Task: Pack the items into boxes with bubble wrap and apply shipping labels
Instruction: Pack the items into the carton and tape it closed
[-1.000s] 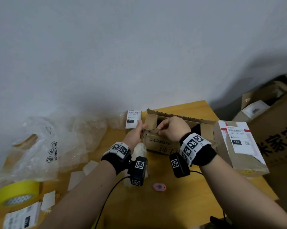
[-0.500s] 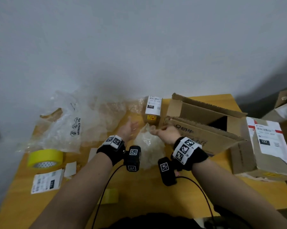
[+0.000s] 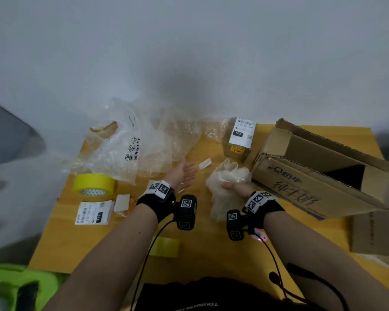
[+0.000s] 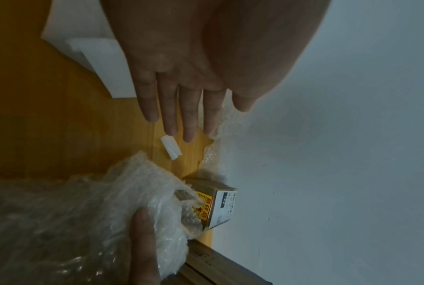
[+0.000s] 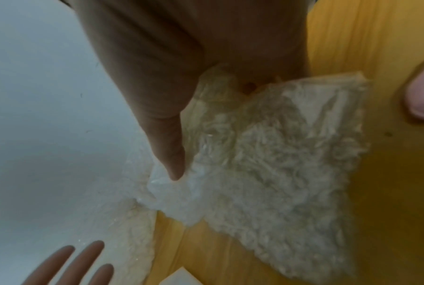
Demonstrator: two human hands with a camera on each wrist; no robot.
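On our wooden table (image 3: 81, 243), left hand (image 3: 182, 175) spread flat, right hand (image 3: 235, 186) pinching bubble wrap (image 3: 225, 194) beside the open box (image 3: 312, 176), we should steady both sides.

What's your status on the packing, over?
Left hand open, flat, holding nothing. Right hand grips the bubble-wrap bundle beside the open carton. Nothing blocks the carton's mouth.
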